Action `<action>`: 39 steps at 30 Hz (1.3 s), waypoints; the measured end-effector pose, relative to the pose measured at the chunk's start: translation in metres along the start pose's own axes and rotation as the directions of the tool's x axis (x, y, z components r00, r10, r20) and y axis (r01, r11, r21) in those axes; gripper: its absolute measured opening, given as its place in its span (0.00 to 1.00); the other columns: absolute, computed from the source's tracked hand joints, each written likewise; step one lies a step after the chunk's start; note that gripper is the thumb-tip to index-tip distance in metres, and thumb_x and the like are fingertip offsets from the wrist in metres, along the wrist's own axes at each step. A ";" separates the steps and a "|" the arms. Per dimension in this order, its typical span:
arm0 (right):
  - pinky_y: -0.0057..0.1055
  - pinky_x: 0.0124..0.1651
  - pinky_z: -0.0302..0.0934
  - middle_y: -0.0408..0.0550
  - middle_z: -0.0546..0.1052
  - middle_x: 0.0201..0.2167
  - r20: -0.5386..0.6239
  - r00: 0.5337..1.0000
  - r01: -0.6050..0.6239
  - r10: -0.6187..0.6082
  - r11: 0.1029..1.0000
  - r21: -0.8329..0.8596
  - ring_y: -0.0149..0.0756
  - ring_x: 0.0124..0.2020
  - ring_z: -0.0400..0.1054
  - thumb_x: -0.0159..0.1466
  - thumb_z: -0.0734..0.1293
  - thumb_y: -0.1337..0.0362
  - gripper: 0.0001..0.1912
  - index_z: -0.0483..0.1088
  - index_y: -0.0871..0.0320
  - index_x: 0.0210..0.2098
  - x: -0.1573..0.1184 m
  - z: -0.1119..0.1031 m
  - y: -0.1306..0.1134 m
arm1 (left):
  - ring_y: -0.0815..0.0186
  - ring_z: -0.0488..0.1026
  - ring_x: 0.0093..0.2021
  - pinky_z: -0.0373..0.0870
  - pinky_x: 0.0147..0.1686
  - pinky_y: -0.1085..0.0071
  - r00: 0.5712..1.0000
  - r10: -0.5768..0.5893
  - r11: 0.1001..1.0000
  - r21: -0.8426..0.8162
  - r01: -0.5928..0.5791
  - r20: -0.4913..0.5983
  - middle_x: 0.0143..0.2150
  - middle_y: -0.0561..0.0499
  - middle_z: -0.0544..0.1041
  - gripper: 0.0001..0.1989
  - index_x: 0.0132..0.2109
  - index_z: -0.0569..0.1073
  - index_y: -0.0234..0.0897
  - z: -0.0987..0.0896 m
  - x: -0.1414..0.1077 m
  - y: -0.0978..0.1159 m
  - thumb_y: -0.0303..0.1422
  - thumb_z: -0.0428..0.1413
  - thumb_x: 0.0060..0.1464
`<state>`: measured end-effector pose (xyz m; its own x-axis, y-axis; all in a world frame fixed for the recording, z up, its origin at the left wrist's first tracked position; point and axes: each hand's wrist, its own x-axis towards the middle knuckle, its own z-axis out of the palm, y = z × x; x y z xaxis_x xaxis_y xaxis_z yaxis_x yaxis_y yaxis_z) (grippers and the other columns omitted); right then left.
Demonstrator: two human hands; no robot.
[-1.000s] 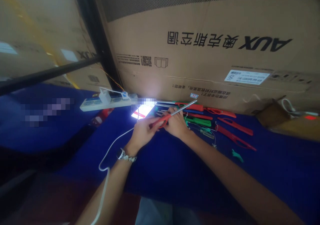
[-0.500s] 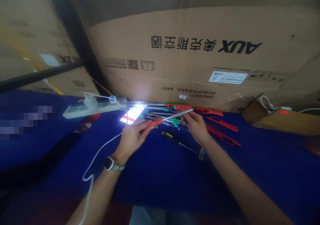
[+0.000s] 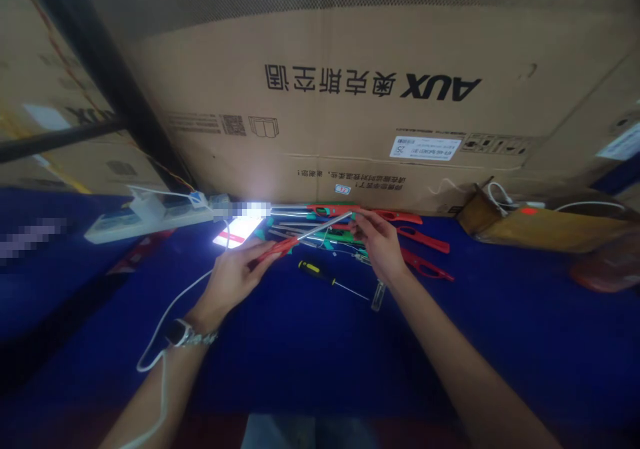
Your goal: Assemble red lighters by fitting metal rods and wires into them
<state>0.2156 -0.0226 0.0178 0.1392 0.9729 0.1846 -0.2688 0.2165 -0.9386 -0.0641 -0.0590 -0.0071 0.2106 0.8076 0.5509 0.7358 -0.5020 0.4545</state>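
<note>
A long-nosed lighter (image 3: 323, 224) with a red handle and a silver metal tube is held slantwise between my hands, over the blue table. My left hand (image 3: 233, 279), with a watch on its wrist, is closed around the red handle. At the far end of the tube, the fingers of my right hand (image 3: 379, 242) pinch the tip. Behind and beneath it lie several more lighters (image 3: 335, 210) with red and green parts. Red handle pieces (image 3: 425, 239) rest to the right of my right hand. A black-and-yellow screwdriver (image 3: 316, 272) lies nearer me, beside a small clear part (image 3: 379, 296).
A brightly lit phone (image 3: 236, 232) lies left of the lighters, with a white cable (image 3: 173, 302) running past my left arm. A white power strip (image 3: 115, 228) stands further left. A large cardboard box (image 3: 350, 129) walls off the back. An open cardboard tray (image 3: 540, 229) sits right.
The view has swung to the right, so everything appears shifted left. Both hands keep their hold on the lighter, which stays at nearly the same slant.
</note>
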 end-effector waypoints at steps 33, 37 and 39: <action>0.27 0.22 0.65 0.45 0.82 0.30 -0.232 0.970 0.070 -0.067 0.998 0.003 0.39 0.27 0.78 0.49 0.77 0.48 0.25 0.62 0.54 0.30 0.000 0.026 0.016 | 0.63 0.79 0.32 0.76 0.33 0.66 0.999 -0.013 1.000 0.018 0.012 0.038 0.42 0.46 0.84 0.18 0.48 0.82 0.38 0.003 0.000 0.007 0.44 0.54 0.63; 0.28 0.23 0.67 0.43 0.82 0.29 -0.206 0.971 0.118 -0.118 0.993 -0.013 0.38 0.27 0.79 0.54 0.73 0.45 0.24 0.60 0.53 0.33 -0.007 0.033 0.020 | 0.64 0.78 0.32 0.74 0.33 0.68 0.999 -0.006 0.999 -0.032 0.007 0.034 0.41 0.47 0.84 0.17 0.48 0.82 0.38 0.005 0.000 0.011 0.43 0.55 0.63; 0.28 0.23 0.68 0.43 0.81 0.29 -0.203 0.971 0.132 -0.130 0.991 -0.005 0.38 0.28 0.79 0.56 0.71 0.42 0.24 0.59 0.53 0.33 -0.008 0.034 0.020 | 0.64 0.77 0.31 0.73 0.31 0.69 0.999 -0.010 0.998 -0.068 0.012 0.033 0.39 0.48 0.83 0.16 0.48 0.82 0.38 0.007 0.000 0.011 0.43 0.55 0.64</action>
<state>0.1767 -0.0232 0.0075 0.3634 0.8996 0.2422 -0.2433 0.3426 -0.9074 -0.0512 -0.0623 -0.0065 0.2245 0.8220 0.5234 0.6925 -0.5124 0.5078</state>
